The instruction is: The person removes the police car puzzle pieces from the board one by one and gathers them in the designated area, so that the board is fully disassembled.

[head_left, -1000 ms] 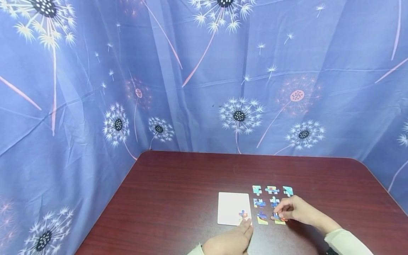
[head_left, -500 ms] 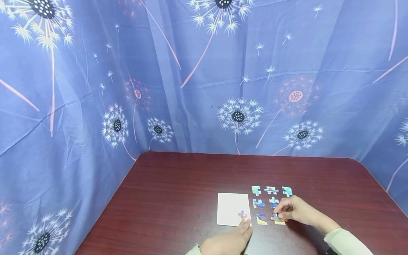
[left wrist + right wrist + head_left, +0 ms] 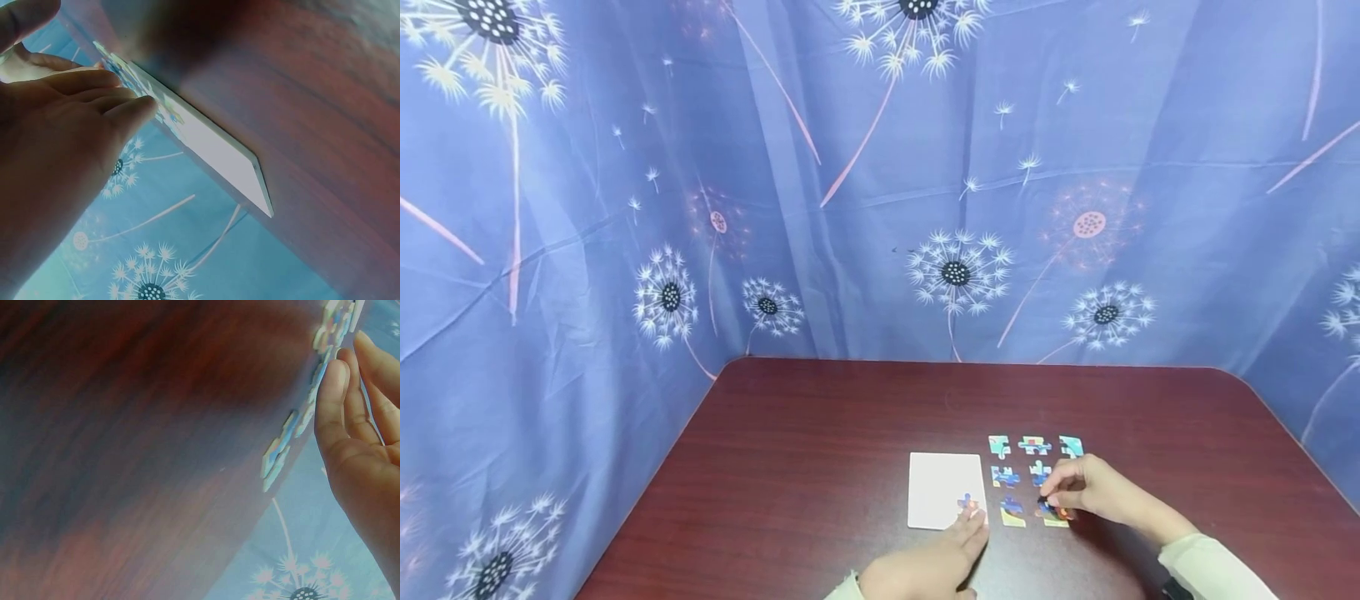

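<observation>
My left hand [image 3: 925,560] lies with straight fingers on the near right corner of a white square board [image 3: 942,492]. Its fingertips touch a small blue and orange jigsaw piece [image 3: 967,502] on that corner. In the left wrist view the fingers [image 3: 134,112] reach along the board's edge. My right hand [image 3: 1101,492] pinches with thumb and forefinger at a blue, orange and yellow jigsaw piece [image 3: 1056,514] in the nearest row, partly hidden by the fingers. In the right wrist view thumb and forefinger [image 3: 334,378] almost meet over the pieces.
Other jigsaw pieces stand in loose rows right of the board: a corner piece [image 3: 999,447], a middle piece [image 3: 1034,445] and several more. They lie on a dark red wooden table [image 3: 790,467]. A blue dandelion-print curtain [image 3: 865,275] hangs behind and to the left.
The right fingertips have shifted slightly at the pinched piece, where a dark patch now shows. The left hand stays on the board. The whole view has drifted a little.
</observation>
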The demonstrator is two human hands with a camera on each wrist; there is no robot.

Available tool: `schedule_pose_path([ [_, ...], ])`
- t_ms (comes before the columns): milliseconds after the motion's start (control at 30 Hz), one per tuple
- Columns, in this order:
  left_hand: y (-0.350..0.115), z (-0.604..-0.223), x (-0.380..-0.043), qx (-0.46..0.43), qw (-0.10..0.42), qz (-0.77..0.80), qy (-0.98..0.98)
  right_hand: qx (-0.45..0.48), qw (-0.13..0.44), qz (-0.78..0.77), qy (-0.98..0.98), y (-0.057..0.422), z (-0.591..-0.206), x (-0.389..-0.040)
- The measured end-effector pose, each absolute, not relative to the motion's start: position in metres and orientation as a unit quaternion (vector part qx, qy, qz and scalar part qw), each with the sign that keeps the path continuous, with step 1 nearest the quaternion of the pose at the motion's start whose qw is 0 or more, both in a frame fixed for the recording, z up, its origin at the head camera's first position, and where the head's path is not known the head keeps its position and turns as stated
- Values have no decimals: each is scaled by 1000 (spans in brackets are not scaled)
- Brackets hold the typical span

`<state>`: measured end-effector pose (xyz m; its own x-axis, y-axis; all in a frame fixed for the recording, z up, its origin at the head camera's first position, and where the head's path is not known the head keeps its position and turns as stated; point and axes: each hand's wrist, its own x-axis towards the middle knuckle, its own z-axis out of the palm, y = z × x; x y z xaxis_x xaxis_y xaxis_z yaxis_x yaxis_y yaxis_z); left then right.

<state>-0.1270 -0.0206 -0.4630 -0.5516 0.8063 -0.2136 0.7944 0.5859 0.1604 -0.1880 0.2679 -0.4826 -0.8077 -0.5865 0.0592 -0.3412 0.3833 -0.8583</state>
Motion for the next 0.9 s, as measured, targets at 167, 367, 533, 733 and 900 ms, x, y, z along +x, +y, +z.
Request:
schedule_pose_path([
  [167, -28, -463, -131, 463, 112, 46, 878, -297, 86, -461, 832, 258, -478, -188],
  [367, -39, -465, -141, 464, 55, 74, 881, -312, 61, -458, 830, 239, -477, -190],
  [533, -53, -466, -153, 433, 39, 102, 895, -310, 86, -470, 822, 220, -478, -192],
  [733, -70, -468, -169, 407, 40, 129, 903, -298, 95, -466, 828, 199, -476, -193],
  [900, -80, -472, -179, 395, 40, 138, 907, -299, 111, -474, 821, 186, -477, -193],
])
